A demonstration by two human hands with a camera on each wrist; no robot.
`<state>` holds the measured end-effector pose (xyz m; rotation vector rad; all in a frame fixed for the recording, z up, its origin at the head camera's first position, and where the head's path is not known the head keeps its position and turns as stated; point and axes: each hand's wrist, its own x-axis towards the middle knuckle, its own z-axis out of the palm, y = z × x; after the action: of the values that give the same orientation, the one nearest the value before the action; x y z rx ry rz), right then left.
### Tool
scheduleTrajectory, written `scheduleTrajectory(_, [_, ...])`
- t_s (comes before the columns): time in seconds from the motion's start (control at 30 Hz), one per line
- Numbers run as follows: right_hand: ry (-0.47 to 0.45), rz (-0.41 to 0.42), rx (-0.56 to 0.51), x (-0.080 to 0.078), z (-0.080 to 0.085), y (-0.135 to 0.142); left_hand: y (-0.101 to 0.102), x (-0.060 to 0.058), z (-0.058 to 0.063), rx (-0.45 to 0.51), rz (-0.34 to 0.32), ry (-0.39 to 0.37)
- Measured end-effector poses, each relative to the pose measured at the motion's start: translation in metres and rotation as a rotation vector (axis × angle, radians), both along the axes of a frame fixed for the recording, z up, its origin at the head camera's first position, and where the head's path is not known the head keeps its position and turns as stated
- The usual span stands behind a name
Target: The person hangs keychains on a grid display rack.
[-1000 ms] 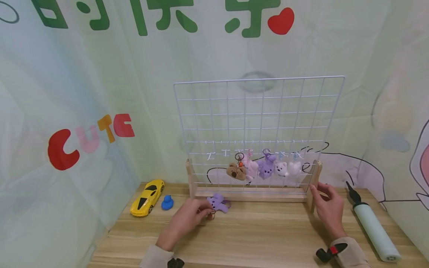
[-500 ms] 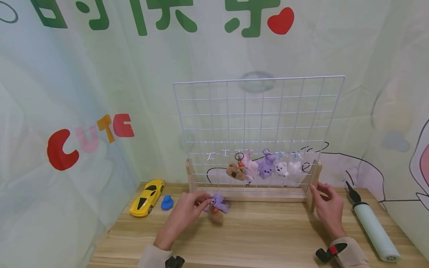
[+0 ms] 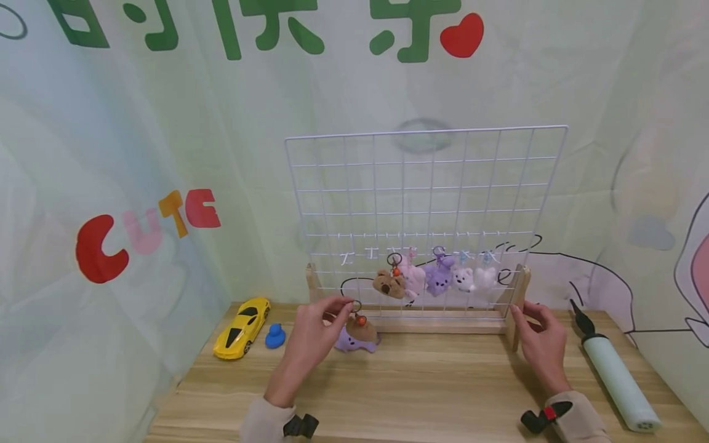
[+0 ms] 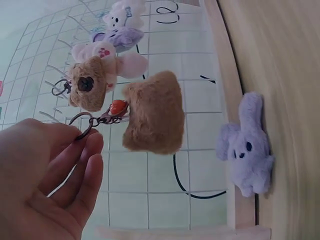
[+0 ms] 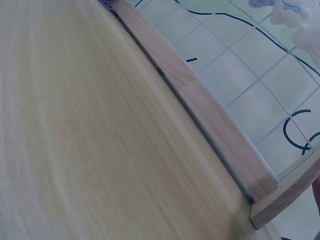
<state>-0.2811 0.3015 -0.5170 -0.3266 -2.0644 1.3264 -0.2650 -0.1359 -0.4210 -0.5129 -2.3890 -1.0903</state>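
My left hand (image 3: pixel 310 338) pinches the metal ring of a brown plush keychain (image 4: pixel 155 115). An orange bead sits by its clasp, and the plush dangles in the air before the wire grid rack (image 3: pixel 404 209). A purple plush keychain (image 4: pixel 247 155) lies on the table by the rack's base, partly covered by the brown one in the head view. On the rack's hooks hang a brown bear keychain (image 3: pixel 389 283), a pink one (image 3: pixel 413 280), a purple one (image 3: pixel 439 278) and white ones (image 3: pixel 464 279). My right hand (image 3: pixel 541 347) grips the rack's right wooden upright (image 3: pixel 520 295).
At the table's left stand a yellow toy car (image 3: pixel 242 328) and a small blue toy (image 3: pixel 275 336). A pale green pump with a black nozzle (image 3: pixel 620 381) lies at the right. Bare white hooks (image 3: pixel 346 258) stick out at the rack's left.
The left hand has raised the brown plush keychain by its ring from the table, up toward the rack. The right hand stays on the upright.
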Motion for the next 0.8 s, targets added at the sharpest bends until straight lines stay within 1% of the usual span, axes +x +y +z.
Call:
scheduleTrajectory(0.17, [0.011,-0.001,0.005,0.0,0.0,-0.001,0.007,-0.001,0.009,0.087,0.012,0.073])
scheduleTrajectory(0.3, [0.018,0.0,0.009,0.0,-0.001,0.0,0.014,-0.005,0.014,0.15,0.015,0.137])
scheduleTrajectory(0.37, [0.015,-0.004,0.011,0.0,-0.002,0.0,0.018,-0.006,0.016,0.178,0.019,0.157])
scheduleTrajectory(0.5, [-0.007,-0.016,0.014,0.001,-0.001,-0.002,0.025,-0.007,0.021,0.235,0.025,0.191])
scheduleTrajectory(0.63, [-0.02,-0.012,0.016,0.001,-0.001,-0.002,0.033,-0.009,0.026,0.276,0.038,0.208])
scheduleTrajectory(0.8, [-0.005,-0.006,0.016,0.001,-0.002,-0.002,0.042,-0.009,0.03,0.308,0.057,0.215])
